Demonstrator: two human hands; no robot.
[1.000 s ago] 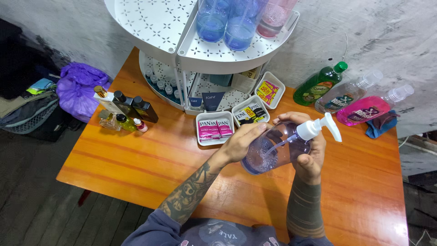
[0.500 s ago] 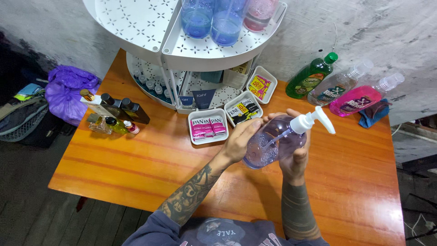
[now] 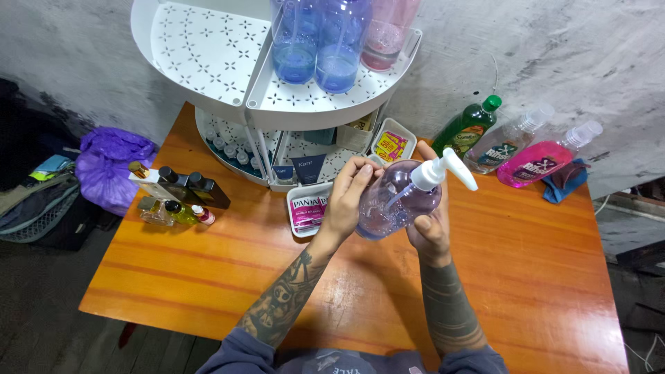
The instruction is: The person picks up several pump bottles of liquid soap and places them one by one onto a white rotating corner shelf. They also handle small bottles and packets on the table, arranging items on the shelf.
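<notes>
Change: the clear purple-tinted plastic pump bottle [image 3: 398,201] with its white pump head [image 3: 443,168] is carried farther toward the back edge of the tabletop than a second ago, and now hides most of the small white trays it was in front of.
Left hand: left hand [image 3: 346,197] wraps its fingers over the bottle's left shoulder, closed around it; tattooed forearm runs down toward the near edge.
Right hand: right hand [image 3: 431,225] cups the bottle from below and behind, thumb on its side, fingers curled closed against it.
Bottle: held tilted in the air above the middle of the orange wooden tabletop [image 3: 526,277], nozzle pointing toward the right edge; a little clear liquid sits in its base.
Back edge: white perforated two-tier round rack [image 3: 215,62], upper tier holding blue and pink plastic bottles [image 3: 325,48].
Near the rack: small white tray of pink sachets [image 3: 306,204], just left of the left hand.
Back right corner: green dish-soap bottle [image 3: 467,128], clear bottle [image 3: 509,142] and pink bottle [image 3: 544,163] lying side by side, blue cloth [image 3: 564,181] beside them.
Left edge: dark square glass bottles [image 3: 187,187] and small vials [image 3: 173,212].
</notes>
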